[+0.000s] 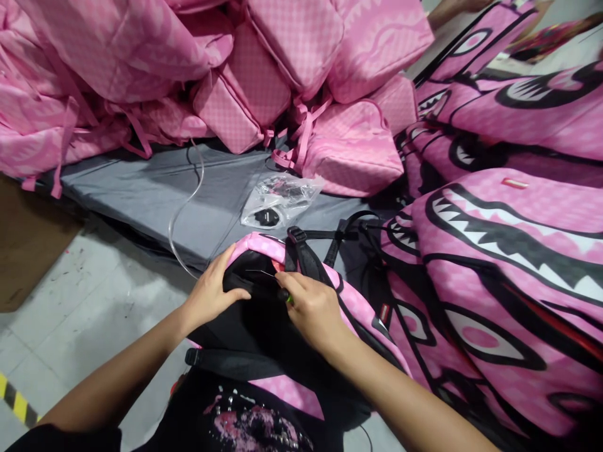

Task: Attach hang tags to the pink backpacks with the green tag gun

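A pink backpack (348, 301) with a black back panel and black straps lies back-up in front of me. My left hand (211, 292) grips its top edge, thumb pressed on the black panel. My right hand (313, 307) pinches a small green-tipped tool (288, 297) against the black panel near the strap base. A thin loose thread shows between the two hands.
A grey padded sheet (155, 188) covers the table, with a clear plastic bag (277, 201) of black parts and a clear tube (186, 204) on it. Pink checkered bags (264, 81) pile at the back. Shark-mouth pink backpacks (509, 263) stack at the right. Concrete floor (80, 314) lies left.
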`<action>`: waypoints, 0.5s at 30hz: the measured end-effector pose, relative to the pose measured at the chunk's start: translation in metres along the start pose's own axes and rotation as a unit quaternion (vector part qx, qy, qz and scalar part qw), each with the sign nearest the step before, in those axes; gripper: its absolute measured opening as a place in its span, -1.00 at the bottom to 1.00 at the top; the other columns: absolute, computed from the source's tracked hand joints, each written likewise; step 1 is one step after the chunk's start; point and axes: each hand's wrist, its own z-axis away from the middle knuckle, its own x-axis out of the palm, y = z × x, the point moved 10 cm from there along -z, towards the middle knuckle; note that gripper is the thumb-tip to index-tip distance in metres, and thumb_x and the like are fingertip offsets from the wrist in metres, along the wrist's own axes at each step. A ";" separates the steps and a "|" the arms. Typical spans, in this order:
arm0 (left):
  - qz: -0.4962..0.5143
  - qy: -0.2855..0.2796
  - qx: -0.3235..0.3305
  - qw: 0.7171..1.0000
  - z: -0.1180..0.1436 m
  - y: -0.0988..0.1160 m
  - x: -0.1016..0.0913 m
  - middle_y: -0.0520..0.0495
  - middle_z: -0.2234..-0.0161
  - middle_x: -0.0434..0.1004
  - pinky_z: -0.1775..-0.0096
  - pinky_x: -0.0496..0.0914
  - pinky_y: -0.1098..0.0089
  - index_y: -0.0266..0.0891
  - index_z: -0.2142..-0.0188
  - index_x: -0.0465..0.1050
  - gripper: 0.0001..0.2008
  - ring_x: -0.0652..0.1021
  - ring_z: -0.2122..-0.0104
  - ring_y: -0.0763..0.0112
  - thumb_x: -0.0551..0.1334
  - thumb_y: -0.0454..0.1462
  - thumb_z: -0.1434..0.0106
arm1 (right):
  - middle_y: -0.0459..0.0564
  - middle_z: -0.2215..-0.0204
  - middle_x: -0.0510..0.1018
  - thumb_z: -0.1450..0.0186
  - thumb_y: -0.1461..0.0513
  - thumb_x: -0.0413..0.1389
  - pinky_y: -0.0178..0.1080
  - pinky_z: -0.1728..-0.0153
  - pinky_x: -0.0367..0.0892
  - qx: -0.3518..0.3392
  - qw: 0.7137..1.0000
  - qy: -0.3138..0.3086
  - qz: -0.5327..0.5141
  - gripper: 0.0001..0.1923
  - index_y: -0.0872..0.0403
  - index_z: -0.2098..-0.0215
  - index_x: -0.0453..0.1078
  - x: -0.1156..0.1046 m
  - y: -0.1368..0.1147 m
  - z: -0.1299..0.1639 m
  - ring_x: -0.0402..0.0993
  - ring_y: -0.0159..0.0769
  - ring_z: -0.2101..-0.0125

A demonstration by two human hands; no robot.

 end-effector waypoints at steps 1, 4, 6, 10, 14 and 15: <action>-0.001 -0.002 0.014 1.000 0.001 0.002 0.002 -0.26 -0.38 0.08 -0.31 0.18 0.03 -0.07 -0.41 -0.16 -0.06 0.20 -0.35 0.10 0.37 -0.16 -0.20 | 0.02 0.22 0.67 -0.19 0.47 -0.01 -0.29 0.30 0.38 0.010 0.999 -0.040 0.003 -0.56 0.07 0.06 0.50 0.008 -0.001 -0.003 0.61 -0.23 0.29; -0.005 -0.004 0.052 0.999 0.004 0.009 0.002 -0.26 -0.38 0.08 -0.29 0.21 0.04 -0.02 -0.42 -0.21 -0.03 0.21 -0.34 0.09 0.38 -0.20 -0.20 | -0.05 0.30 0.67 -0.19 0.45 0.02 -0.32 0.36 0.30 0.039 0.989 -0.146 0.002 -0.64 0.02 0.17 0.53 0.019 -0.002 -0.008 0.62 -0.25 0.33; -0.009 -0.003 0.063 0.998 0.005 0.010 0.000 -0.27 -0.38 0.08 -0.28 0.22 0.03 0.00 -0.42 -0.24 -0.01 0.22 -0.34 0.07 0.38 -0.19 -0.20 | -0.06 0.32 0.67 -0.20 0.44 0.03 -0.32 0.36 0.26 0.046 0.983 -0.177 0.012 -0.68 0.01 0.22 0.52 0.017 -0.002 -0.012 0.61 -0.26 0.32; -0.007 0.008 0.074 0.997 0.007 0.007 -0.002 -0.25 -0.37 0.10 -0.26 0.25 0.02 0.04 -0.42 -0.25 -0.01 0.24 -0.33 0.07 0.38 -0.16 -0.21 | -0.06 0.33 0.67 -0.21 0.42 0.05 -0.32 0.37 0.24 0.044 0.978 -0.196 0.057 -0.70 -0.01 0.21 0.51 0.018 -0.001 -0.017 0.61 -0.24 0.31; 0.006 0.018 0.086 0.996 0.008 0.006 -0.001 -0.24 -0.37 0.13 -0.27 0.26 0.07 0.02 -0.42 -0.23 -0.01 0.26 -0.32 0.11 0.39 -0.18 -0.20 | 0.02 0.40 0.64 -0.26 0.42 0.00 -0.27 0.42 0.26 0.005 0.952 -0.275 0.133 -0.67 0.04 0.15 0.50 0.044 -0.007 -0.016 0.60 -0.19 0.37; 0.009 0.015 0.088 0.996 0.008 0.006 0.001 -0.23 -0.37 0.12 -0.27 0.25 0.09 0.02 -0.42 -0.23 -0.02 0.26 -0.32 0.13 0.38 -0.19 -0.20 | 0.05 0.39 0.64 -0.27 0.43 -0.01 -0.26 0.42 0.28 -0.009 0.947 -0.285 0.146 -0.67 0.06 0.13 0.50 0.049 -0.011 -0.017 0.60 -0.18 0.36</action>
